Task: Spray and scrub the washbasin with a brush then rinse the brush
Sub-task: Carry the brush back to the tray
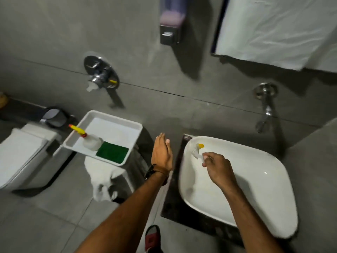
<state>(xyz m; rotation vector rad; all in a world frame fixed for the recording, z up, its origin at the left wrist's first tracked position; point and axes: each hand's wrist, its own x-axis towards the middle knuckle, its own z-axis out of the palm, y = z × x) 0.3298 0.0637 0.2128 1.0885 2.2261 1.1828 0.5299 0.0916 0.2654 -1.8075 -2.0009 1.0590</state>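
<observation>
washbasin [255, 179]: glossy white ceramic, looking smooth
brush [196, 151]: white bristles, yellow plastic head
tray [116, 119]: smooth white plastic
scouring pad [112, 152]: rough green fibre, lying at the tray's near edge
tap [265, 108]: shining chromed metal
wall [54, 33]: matt grey tile

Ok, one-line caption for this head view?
Right hand scrubs the washbasin with a brush; left hand hovers open beside it.

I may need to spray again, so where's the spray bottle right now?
The spray bottle lies in the white tray left of the washbasin, beside the green scrub pad.
</observation>
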